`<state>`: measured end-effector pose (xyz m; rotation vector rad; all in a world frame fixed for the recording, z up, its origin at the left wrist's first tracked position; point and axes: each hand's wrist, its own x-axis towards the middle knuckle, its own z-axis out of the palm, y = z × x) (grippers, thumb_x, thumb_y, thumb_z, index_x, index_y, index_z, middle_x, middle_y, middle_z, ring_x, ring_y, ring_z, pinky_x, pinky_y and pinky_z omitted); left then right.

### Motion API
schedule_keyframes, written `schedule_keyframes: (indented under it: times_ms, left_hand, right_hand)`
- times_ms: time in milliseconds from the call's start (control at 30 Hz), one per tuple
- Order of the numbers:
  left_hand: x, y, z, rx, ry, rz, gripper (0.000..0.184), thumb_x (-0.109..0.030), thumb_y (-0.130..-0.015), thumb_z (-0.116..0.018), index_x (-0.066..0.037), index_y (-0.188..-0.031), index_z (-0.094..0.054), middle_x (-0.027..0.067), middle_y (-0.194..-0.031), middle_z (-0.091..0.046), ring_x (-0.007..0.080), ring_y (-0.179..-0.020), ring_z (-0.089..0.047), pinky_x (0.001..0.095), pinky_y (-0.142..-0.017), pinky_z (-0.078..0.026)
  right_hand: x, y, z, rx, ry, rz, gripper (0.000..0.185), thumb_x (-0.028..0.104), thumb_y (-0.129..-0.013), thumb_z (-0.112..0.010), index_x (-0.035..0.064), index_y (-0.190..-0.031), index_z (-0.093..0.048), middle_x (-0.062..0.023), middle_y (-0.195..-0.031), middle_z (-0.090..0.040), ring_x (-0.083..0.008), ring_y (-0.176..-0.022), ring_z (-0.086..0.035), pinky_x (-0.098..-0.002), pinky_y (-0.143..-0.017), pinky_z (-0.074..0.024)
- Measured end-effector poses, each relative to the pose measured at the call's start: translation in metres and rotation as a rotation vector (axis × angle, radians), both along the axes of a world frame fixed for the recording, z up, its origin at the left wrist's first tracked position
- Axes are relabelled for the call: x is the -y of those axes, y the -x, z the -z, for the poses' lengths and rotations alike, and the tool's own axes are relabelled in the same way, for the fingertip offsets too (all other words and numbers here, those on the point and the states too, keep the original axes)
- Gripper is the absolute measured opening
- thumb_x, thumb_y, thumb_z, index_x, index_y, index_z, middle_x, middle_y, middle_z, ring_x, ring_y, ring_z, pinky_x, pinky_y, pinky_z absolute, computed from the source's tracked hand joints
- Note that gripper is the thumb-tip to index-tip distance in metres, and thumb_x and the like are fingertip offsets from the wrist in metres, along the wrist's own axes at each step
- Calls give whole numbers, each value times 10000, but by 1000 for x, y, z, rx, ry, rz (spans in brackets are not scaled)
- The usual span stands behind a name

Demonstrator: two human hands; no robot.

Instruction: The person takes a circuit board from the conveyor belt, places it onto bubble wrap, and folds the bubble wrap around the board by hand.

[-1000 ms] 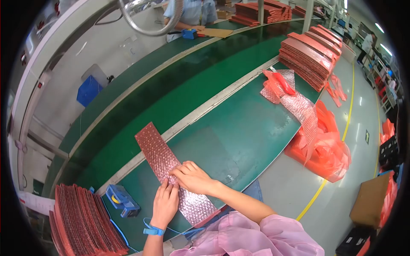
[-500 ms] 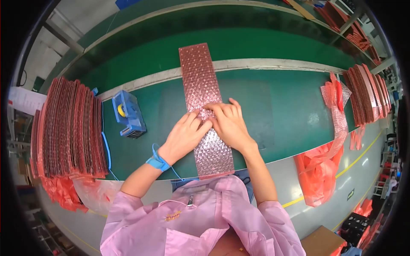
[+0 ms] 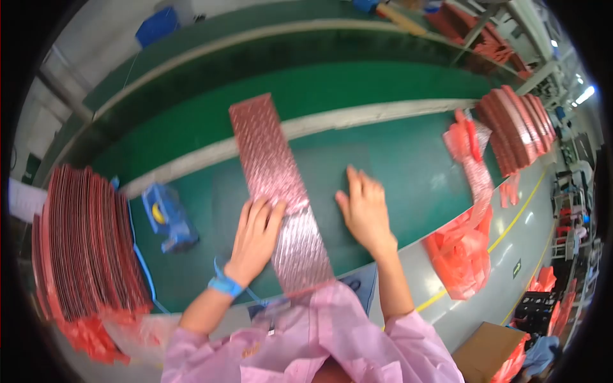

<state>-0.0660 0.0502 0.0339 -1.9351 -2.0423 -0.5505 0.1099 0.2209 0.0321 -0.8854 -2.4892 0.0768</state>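
A long pink bubble-wrap strip (image 3: 271, 153) lies across the workbench, one end at the far ledge and the other near my body. My left hand (image 3: 257, 233), with a blue wrist strap (image 3: 227, 282) at its wrist, rests on the strip's left edge, fingers stretched out and slightly apart. To the right of the strip is my right hand (image 3: 367, 207), clear of it, empty, thumb and fingers apart over the green bench top.
A blue tape dispenser (image 3: 169, 217) stands left of the strip. Tall stacks of pink bubble-wrap pieces sit at the left (image 3: 86, 242) and right (image 3: 514, 127) ends. Pink wrap scraps (image 3: 476, 166) hang over the front right edge, above a red plastic bag (image 3: 456, 255).
My right hand has left the strip and moved right. My left hand has shifted to the strip's left edge. The head view has turned, so the bench appears tilted.
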Motion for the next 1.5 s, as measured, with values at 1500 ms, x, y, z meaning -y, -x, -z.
schedule_keyframes:
  times_ms: [1500]
  left_hand:
    - [0, 1, -8, -16, -52, 7, 284, -101, -863, -646, -19, -1130, -601, 125, -1011, -596, 318, -1132, -591, 400, -938, -493]
  right_hand:
    - [34, 42, -6, -136, 20, -502, 456, 156, -864, -694, 53, -1287, -559, -78, -1112, -610, -208, -1057, -593, -410, -1089, -393]
